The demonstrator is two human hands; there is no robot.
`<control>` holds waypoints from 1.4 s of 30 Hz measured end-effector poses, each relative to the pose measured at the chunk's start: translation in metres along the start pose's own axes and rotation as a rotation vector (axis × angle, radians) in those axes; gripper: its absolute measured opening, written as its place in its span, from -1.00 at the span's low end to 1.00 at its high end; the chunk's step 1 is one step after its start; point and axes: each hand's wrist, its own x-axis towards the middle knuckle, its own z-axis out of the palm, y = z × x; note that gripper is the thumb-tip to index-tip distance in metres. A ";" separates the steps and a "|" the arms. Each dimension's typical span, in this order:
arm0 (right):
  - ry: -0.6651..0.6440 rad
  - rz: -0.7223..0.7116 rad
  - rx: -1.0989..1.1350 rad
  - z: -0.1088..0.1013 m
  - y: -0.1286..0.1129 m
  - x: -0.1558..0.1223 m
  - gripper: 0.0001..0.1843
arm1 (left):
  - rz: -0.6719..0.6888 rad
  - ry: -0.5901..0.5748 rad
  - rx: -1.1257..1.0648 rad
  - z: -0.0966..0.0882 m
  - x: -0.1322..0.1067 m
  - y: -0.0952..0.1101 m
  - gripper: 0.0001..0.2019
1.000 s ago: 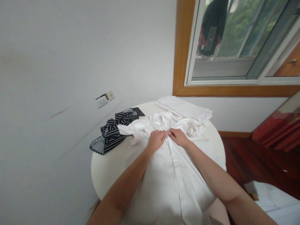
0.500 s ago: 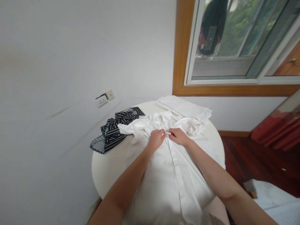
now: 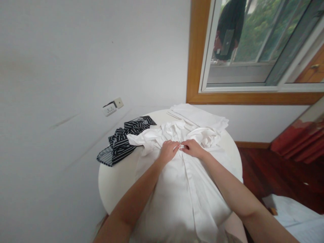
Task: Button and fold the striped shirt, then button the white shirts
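A white shirt [image 3: 174,189] lies spread over the round table, its front placket running down toward me and its lower part hanging over the near edge. My left hand [image 3: 169,151] pinches the shirt's placket near the collar end. Facing it, my right hand [image 3: 192,147] grips the same strip of cloth, its fingertips close to those of the left. Whatever small detail, such as a button, lies between the fingertips is too small to make out. Beyond the hands, the shirt's upper part and sleeves are bunched in folds.
A black-and-white striped garment [image 3: 124,138] lies crumpled at the table's left. Folded white cloth [image 3: 199,114] rests at the back. The white round table [image 3: 113,182] stands against the wall, below a window [image 3: 243,50]. White material [image 3: 296,212] is at lower right.
Both hands stay at the same spot on the placket. The fingers have shifted slightly, and the cloth between them is bunched a little differently.
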 end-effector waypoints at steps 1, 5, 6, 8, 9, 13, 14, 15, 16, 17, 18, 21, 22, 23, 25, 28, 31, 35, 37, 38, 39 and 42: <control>-0.004 0.011 0.009 0.001 0.001 0.001 -0.80 | 0.017 -0.006 0.029 -0.002 0.000 0.001 -0.78; 0.008 0.059 0.017 0.002 0.002 0.001 -0.82 | 0.108 -0.026 0.171 -0.010 0.001 0.000 -0.76; 0.015 0.065 0.011 0.002 0.001 0.001 -0.81 | 0.115 -0.023 0.196 -0.012 0.001 -0.001 -0.75; 0.030 0.076 0.002 0.001 0.000 0.000 -0.81 | 0.090 -0.002 0.213 -0.014 0.001 -0.003 -0.74; 0.039 0.089 -0.003 0.001 -0.001 -0.001 -0.81 | 0.067 0.012 0.209 -0.015 0.001 -0.005 -0.73; 0.102 0.195 -0.090 -0.001 -0.004 -0.002 -0.86 | 0.014 0.035 0.181 -0.017 0.001 -0.009 -0.75; 0.125 0.217 -0.131 -0.001 -0.005 -0.002 -0.86 | 0.005 0.037 0.185 -0.017 0.001 -0.010 -0.76; 0.150 0.229 -0.176 -0.001 -0.006 -0.001 -0.87 | -0.007 0.040 0.193 -0.018 0.001 -0.011 -0.77; 0.175 0.232 -0.222 -0.001 -0.006 0.000 -0.87 | -0.020 0.045 0.204 -0.020 0.002 -0.012 -0.77; 0.199 0.230 -0.266 -0.001 -0.007 0.001 -0.87 | -0.036 0.053 0.215 -0.021 0.002 -0.012 -0.77; 0.218 0.221 -0.305 0.000 -0.008 0.002 -0.87 | -0.054 0.062 0.226 -0.022 0.003 -0.013 -0.77; 0.245 0.185 -0.387 0.004 -0.009 0.008 -0.88 | -0.116 0.092 0.258 -0.025 0.005 -0.013 -0.78; 0.249 0.178 -0.403 0.006 -0.008 0.010 -0.87 | -0.137 0.102 0.269 -0.025 0.005 -0.012 -0.78; 0.253 0.173 -0.415 0.008 -0.008 0.013 -0.87 | -0.150 0.112 0.276 -0.025 0.006 -0.010 -0.78; 0.270 0.173 -0.431 0.012 -0.005 0.018 -0.86 | -0.133 0.126 0.269 -0.024 0.006 -0.003 -0.78; 0.312 0.183 -0.439 0.016 0.001 0.025 -0.84 | -0.055 0.090 0.189 -0.018 0.006 0.011 -0.78; 0.347 0.178 -0.441 0.019 0.007 0.030 -0.83 | -0.094 -0.011 0.050 -0.008 0.005 0.022 -0.77; 0.374 0.149 -0.433 0.019 0.009 0.029 -0.81 | -0.206 -0.029 -0.177 0.008 0.000 0.022 -0.75; 0.389 0.150 -0.418 0.019 0.009 0.028 -0.79 | -0.193 0.010 -0.276 0.012 -0.004 0.018 -0.75; 0.399 0.156 -0.409 0.018 0.009 0.027 -0.77 | -0.172 0.026 -0.312 0.014 -0.006 0.016 -0.75; 0.410 0.166 -0.399 0.018 0.009 0.027 -0.76 | -0.146 0.039 -0.340 0.014 -0.008 0.014 -0.76; 0.430 0.205 -0.372 0.016 0.009 0.025 -0.74 | -0.078 0.067 -0.372 0.012 -0.013 0.010 -0.74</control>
